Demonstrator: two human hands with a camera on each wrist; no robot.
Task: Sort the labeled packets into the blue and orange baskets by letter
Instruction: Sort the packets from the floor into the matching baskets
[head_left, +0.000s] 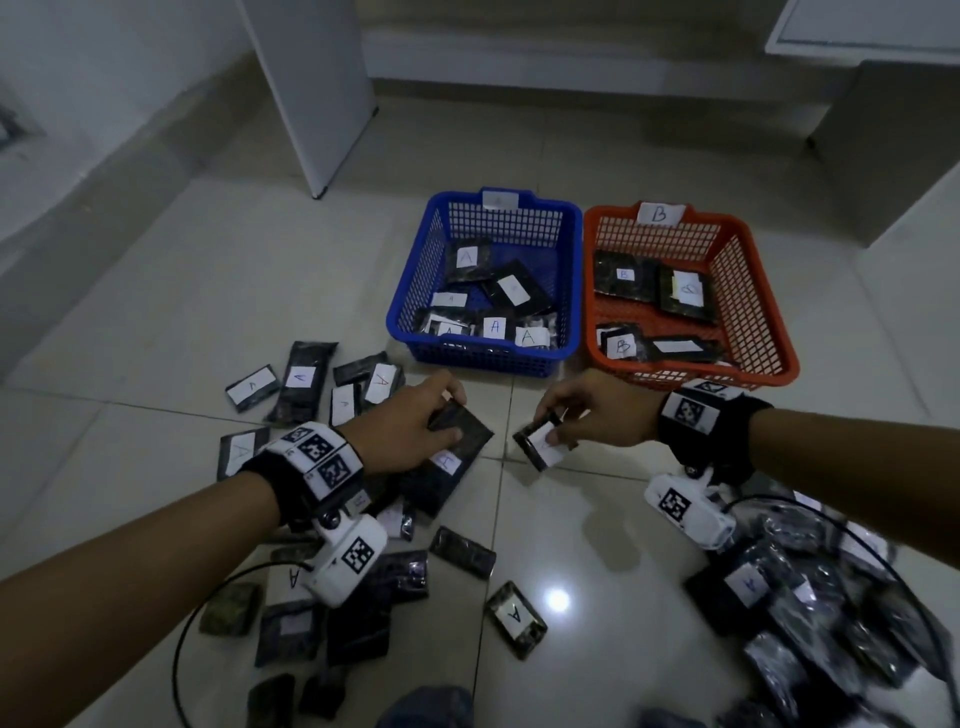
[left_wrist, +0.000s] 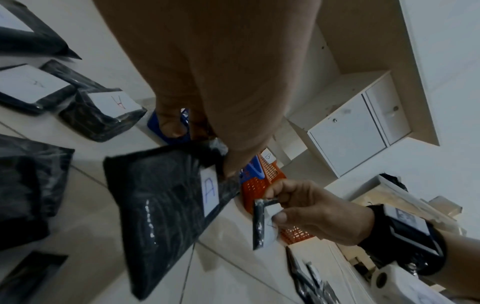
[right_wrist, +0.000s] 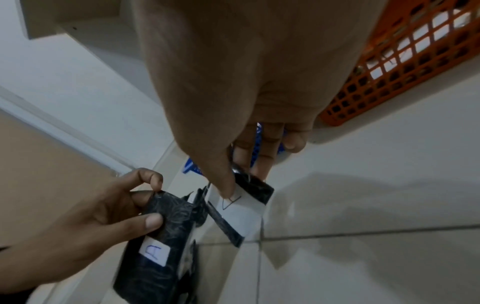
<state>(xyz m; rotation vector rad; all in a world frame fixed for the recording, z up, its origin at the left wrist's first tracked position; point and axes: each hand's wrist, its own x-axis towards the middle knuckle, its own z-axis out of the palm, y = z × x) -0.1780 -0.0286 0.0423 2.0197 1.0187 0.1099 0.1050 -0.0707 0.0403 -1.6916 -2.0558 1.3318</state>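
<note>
My left hand pinches the top end of a long black packet with a white label marked A, lifted just in front of the blue basket. My right hand pinches a smaller black packet with a white label between thumb and fingers, close before the orange basket. The blue basket holds several A packets; the orange one, tagged B, holds B packets.
Many black packets lie loose on the tiled floor: a group at the left, more under my left arm, one marked A and a heap at the right. A white panel and cabinet stand behind.
</note>
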